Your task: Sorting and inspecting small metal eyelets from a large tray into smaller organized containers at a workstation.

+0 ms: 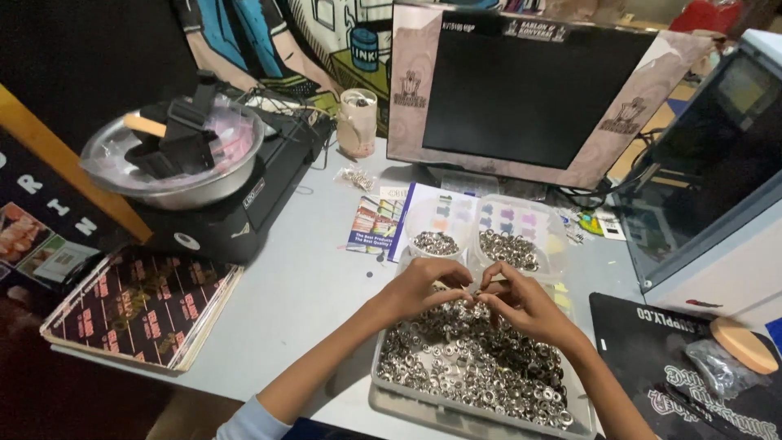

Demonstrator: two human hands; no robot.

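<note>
My left hand (425,283) and my right hand (521,300) meet fingertip to fingertip over a clear plastic tray (391,383) heaped with small silver metal rings (472,363). Both pinch tiny ring pieces between thumb and fingers at about the same spot; the pieces themselves are too small to make out. Just beyond the hands stand two small clear cups, one to the left (435,242) and one to the right (510,248), each partly filled with similar silver rings.
A dark monitor (529,90) stands behind the cups. At left, a steel bowl (175,159) sits on a black machine (236,216), with a stack of printed sheets (138,305) in front. A black mat (676,367) and round wooden lid (743,344) lie right.
</note>
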